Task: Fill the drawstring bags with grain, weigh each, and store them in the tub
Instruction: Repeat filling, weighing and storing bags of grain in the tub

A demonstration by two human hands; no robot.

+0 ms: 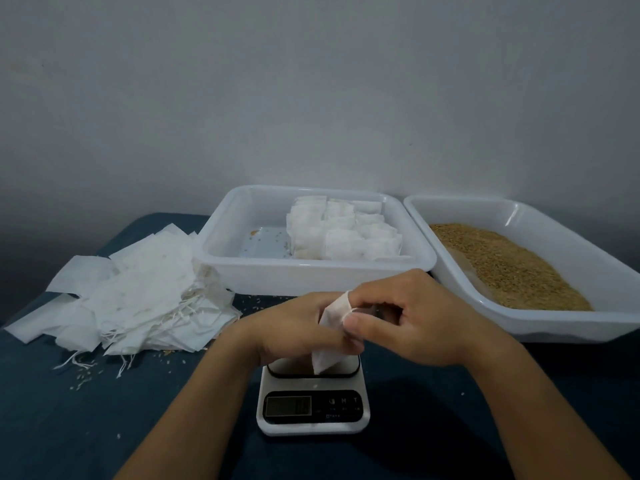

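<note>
Both hands hold one small white drawstring bag (330, 336) just above the platform of a white kitchen scale (313, 407). My left hand (294, 329) grips the bag's body from the left. My right hand (408, 317) pinches its top edge and string between thumb and fingers. Behind the hands stands a white tub (242, 233) with several filled bags (343, 233) packed in its right half. At the right, a second white tub (540, 216) holds brown grain (509, 268).
A loose pile of flat, unfilled white bags (128, 292) with trailing strings lies at the left on the dark blue table (69, 427). Stray grains are scattered near the pile. A plain grey wall rises behind the tubs.
</note>
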